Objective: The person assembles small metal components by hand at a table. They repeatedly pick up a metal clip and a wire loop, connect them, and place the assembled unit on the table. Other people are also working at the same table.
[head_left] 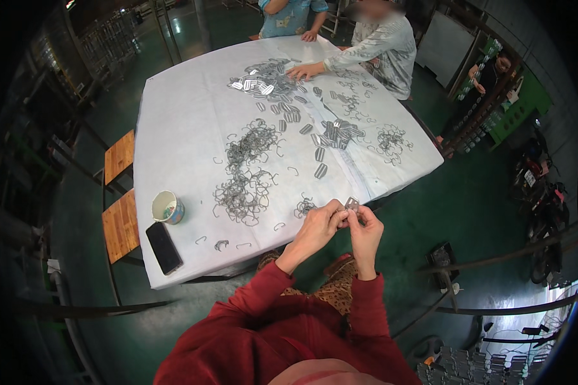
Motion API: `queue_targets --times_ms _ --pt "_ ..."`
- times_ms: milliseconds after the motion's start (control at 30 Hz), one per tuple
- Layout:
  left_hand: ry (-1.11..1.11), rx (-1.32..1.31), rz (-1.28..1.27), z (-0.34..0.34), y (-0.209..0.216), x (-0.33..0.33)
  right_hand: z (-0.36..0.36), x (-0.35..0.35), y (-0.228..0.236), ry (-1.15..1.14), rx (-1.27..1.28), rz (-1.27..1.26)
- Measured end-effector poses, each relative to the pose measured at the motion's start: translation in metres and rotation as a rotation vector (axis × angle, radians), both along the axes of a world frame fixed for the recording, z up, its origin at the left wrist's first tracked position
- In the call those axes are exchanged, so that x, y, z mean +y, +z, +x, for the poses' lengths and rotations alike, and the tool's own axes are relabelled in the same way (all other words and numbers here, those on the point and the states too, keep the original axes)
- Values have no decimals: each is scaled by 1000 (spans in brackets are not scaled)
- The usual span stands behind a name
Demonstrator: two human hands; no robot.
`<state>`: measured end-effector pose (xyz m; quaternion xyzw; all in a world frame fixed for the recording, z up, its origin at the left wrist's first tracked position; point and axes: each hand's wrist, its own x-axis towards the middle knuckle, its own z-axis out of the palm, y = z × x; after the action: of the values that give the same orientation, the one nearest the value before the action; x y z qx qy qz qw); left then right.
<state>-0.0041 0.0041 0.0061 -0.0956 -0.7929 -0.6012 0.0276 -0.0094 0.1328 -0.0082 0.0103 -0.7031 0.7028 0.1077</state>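
Observation:
Over the table's near edge, my left hand (319,227) and my right hand (367,233) meet fingertip to fingertip. A small slotted metal plate (352,203) sticks up from between them, pinched by my right hand. My left fingers are closed against it; what they grip is too small to make out. Just left of my hands lies a little heap of bent wire hooks (305,206). A larger tangle of wire hooks (243,195) spreads farther left. Beyond are a cluster of slotted metal plates (340,134) and a bigger pile of plates (258,82).
A phone (164,248) and a paper cup (167,207) stand at the left of the white-covered table (180,122). Wooden stools (120,224) flank it. Across the table, a person's hand (306,70) touches the plate pile; another person (292,19) stands beside. Someone else (491,80) is at right.

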Motion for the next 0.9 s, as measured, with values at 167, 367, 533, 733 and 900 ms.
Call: queue_targets --times_ms 167,367,533,733,900 --pt "-5 -10 28 2 12 3 4 1 6 -28 10 -5" --pt "-38 -2 -52 -3 13 5 5 5 7 -22 37 -43" --pt "-32 3 -38 1 22 7 8 2 10 -65 56 -52" --pt "5 101 -84 7 21 5 12 -2 9 -85 81 -22" --pt "30 219 -129 6 11 5 12 -6 9 -71 87 -69"
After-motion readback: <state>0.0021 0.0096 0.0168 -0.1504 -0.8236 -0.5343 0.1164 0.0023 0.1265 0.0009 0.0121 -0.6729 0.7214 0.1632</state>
